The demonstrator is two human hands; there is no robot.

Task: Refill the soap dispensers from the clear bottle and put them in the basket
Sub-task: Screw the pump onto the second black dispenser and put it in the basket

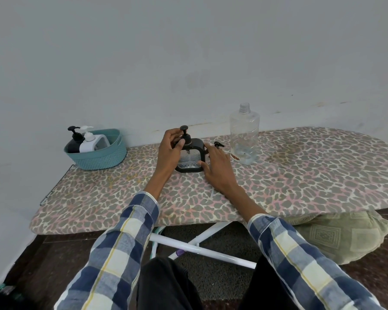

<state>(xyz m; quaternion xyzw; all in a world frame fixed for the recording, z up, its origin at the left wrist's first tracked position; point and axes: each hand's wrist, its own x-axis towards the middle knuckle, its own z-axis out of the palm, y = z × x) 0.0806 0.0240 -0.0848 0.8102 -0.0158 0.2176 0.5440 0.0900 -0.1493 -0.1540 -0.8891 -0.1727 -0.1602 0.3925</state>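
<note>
A: Where's the dispenser being worked on?

B: The clear dispenser with the dark frame (189, 156) stands upright mid-board on the ironing board (300, 175), with the teal basket (103, 156) well to its left and the clear bottle (244, 135) near on its right. It looks filled, though I can't read the level.

A: And the hands?

B: The left hand (169, 151) reaches over the top, thumb and fingers curled round the pump head (184, 136), seemingly seating or screwing it down. The right hand (217, 166) lies against the dispenser's right side, fingers fairly straight, steadying the frame rather than gripping it.

A: What could go wrong?

B: I'd judge the pump could cross-thread if it's turned at a tilt, and then leak in the basket. A hard twist could also tip the dispenser on the soft cover.

A: Anything nearby at risk?

B: The bottle stands uncapped just beyond the right hand, a little liquid at the bottom; a knock could spill it. A small dark pump part (218, 144) lies between them. A black dispenser (74, 140) and a white dispenser (87, 140) already sit in the basket.
</note>
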